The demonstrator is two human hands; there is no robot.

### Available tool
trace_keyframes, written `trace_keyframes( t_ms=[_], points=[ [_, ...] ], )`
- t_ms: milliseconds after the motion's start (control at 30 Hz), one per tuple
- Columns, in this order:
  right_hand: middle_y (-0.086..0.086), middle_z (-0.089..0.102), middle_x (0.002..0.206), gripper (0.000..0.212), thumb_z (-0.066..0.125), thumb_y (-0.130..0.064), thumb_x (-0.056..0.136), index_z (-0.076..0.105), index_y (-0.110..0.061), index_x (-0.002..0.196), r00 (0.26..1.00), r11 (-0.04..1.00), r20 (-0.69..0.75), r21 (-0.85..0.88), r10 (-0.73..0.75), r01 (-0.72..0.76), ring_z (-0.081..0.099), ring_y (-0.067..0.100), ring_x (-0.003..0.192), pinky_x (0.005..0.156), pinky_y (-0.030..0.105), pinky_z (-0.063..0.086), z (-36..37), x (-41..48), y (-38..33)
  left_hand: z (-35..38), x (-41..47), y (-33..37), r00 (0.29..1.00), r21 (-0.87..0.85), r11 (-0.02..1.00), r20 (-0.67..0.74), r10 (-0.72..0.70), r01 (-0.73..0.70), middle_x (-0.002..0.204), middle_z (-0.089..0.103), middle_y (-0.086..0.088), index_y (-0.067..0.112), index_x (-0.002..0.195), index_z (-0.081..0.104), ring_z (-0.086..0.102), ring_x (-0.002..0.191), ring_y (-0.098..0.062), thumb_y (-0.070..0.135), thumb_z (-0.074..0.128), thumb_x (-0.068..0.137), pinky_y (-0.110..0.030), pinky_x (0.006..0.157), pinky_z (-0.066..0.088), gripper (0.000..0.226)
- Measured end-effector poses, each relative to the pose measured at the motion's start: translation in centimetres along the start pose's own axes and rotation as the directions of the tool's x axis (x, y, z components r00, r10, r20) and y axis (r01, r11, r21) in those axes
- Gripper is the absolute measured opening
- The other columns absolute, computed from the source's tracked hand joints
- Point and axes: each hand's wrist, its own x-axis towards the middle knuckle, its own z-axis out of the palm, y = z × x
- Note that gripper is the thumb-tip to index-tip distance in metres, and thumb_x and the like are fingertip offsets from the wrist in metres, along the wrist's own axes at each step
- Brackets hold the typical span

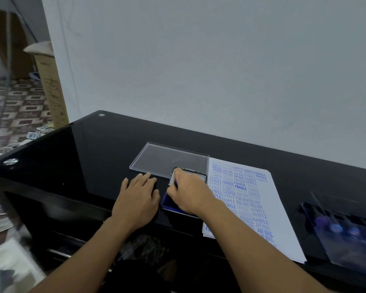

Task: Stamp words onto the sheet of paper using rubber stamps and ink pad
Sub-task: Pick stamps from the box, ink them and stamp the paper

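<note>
Here the right hand [189, 194] is curled around a rubber stamp [175, 182], pressing it down at the far end of the ink pad [167, 200]; most of the stamp is hidden under the fingers. The left hand [138, 197] lies flat with straight fingers on the black glass table [89, 157] just left of the ink pad, holding nothing that I can make out. The sheet of paper [268, 218] lies touching the pad's right side, already crowded with blue words. A clear lid [169, 158] sits just beyond the pad, and a blurred tray of stamps [344, 231] stands well to the right of it, past the sheet.

The likely trouble is slippage: the pad rests on glossy glass and neither hand pins it, so a hard press may skate it toward the sheet. The right forearm crosses above the paper, so fresh prints could smear under it. With so little blank space left, the next word may well overlap another.
</note>
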Motion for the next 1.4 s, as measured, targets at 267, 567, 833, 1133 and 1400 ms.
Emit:
trace_keyframes(
  t_ms=[267, 567, 833, 1133, 1400],
  points=[
    [0.009, 0.057, 0.086, 0.017, 0.045, -0.032, 0.094, 0.037, -0.02, 0.084, 1.0, 1.0, 0.002, -0.004, 0.0, 0.0, 0.053, 0.029, 0.075, 0.062, 0.035, 0.038, -0.2, -0.2, -0.1, 0.0, 0.0, 0.0, 1.0, -0.001, 1.0, 0.008, -0.004, 0.004, 0.161, 0.026, 0.004, 0.024, 0.15, 0.035, 0.015, 0.15, -0.013, 0.037, 0.029, 0.104, -0.047, 0.123, 0.009, 0.048],
    [0.008, 0.057, 0.084, 0.016, 0.045, -0.031, 0.094, 0.039, -0.018, 0.086, 1.0, 1.0, -0.005, 0.002, -0.005, 0.005, 0.052, 0.029, 0.074, 0.061, 0.034, 0.037, -0.4, -0.3, -0.2, -0.3, 0.2, 0.2, 0.999, -0.016, 1.0, 0.029, -0.017, 0.018, 0.161, 0.025, 0.004, 0.023, 0.15, 0.035, 0.014, 0.15, -0.013, 0.036, 0.032, 0.104, -0.046, 0.122, 0.008, 0.048],
    [0.002, 0.053, 0.08, 0.02, 0.045, -0.032, 0.095, 0.036, -0.022, 0.08, 1.0, 0.999, 0.026, 0.046, -0.007, 0.006, 0.053, 0.027, 0.076, 0.063, 0.035, 0.039, -1.1, -0.5, -0.1, -1.1, 0.4, 0.4, 0.999, -0.057, 0.998, 0.031, -0.033, 0.035, 0.158, 0.031, 0.002, 0.021, 0.147, 0.041, 0.023, 0.147, -0.015, 0.034, 0.04, 0.102, -0.049, 0.121, 0.014, 0.047],
    [0.005, 0.064, 0.081, 0.018, 0.055, -0.027, 0.092, 0.052, -0.012, 0.083, 0.995, 0.973, -0.07, 0.224, 0.066, -0.049, 0.059, 0.024, 0.072, 0.069, 0.039, 0.053, -6.4, -1.2, 2.8, -3.9, 1.0, 3.4, 0.999, -0.153, 0.988, -0.029, 0.032, -0.036, 0.156, 0.037, 0.001, 0.019, 0.143, 0.048, 0.028, 0.145, -0.014, 0.029, 0.046, 0.099, -0.041, 0.12, 0.022, 0.045],
    [0.0, 0.063, 0.09, 0.009, 0.055, -0.025, 0.094, 0.058, -0.016, 0.095, 0.978, 0.963, -0.085, 0.207, 0.193, -0.172, 0.06, 0.016, 0.077, 0.064, 0.03, 0.049, -11.7, -3.2, 9.6, -4.9, 2.6, 10.4, 0.979, -0.209, 0.957, -0.007, 0.202, -0.199, 0.151, 0.043, 0.001, 0.015, 0.141, 0.048, 0.034, 0.14, -0.015, 0.027, 0.044, 0.101, -0.037, 0.117, 0.025, 0.042]
  ],
)
